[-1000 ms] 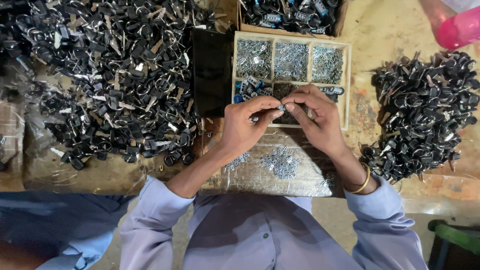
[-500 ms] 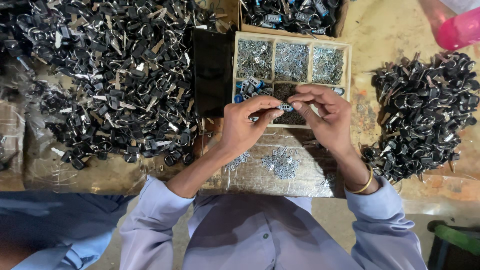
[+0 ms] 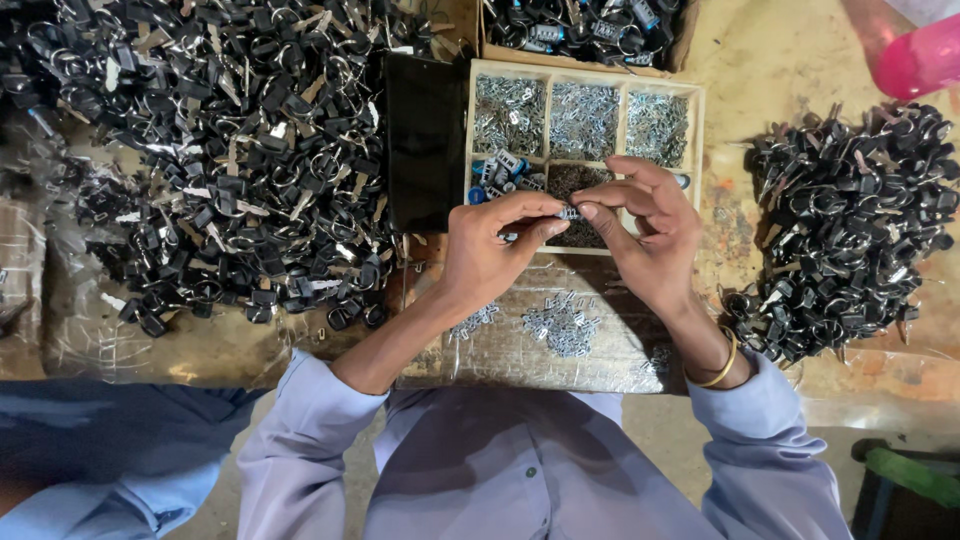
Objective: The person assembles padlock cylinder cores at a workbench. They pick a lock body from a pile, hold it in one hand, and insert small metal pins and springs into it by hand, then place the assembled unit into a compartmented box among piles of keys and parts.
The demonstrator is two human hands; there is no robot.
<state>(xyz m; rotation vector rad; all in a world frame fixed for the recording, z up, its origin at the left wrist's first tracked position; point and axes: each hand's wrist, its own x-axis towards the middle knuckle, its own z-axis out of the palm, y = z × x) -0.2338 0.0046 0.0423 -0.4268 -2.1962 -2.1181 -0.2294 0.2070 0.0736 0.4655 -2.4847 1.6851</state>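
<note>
My left hand (image 3: 492, 248) and my right hand (image 3: 640, 232) meet fingertip to fingertip over the front edge of a wooden compartment tray (image 3: 698, 135). Between thumbs and forefingers they pinch a small silver-and-blue metal part (image 3: 570, 212). The tray holds small silver metal pieces in its back compartments, blue parts and dark bits in the front ones. Loose silver pieces (image 3: 562, 323) lie on a shiny sheet just below my hands. A gold bangle sits on my right wrist.
A big heap of black key-ring parts (image 3: 220, 150) fills the left of the bench, a smaller heap (image 3: 850, 220) the right. A black pouch (image 3: 425, 140) lies left of the tray, a cardboard box (image 3: 580, 30) behind it, a pink bottle (image 3: 915, 55) top right.
My hands have stayed over the tray's front edge. The fingers shifted slightly around the small part, the right fingers straightening and the pinch moving a little to the right.
</note>
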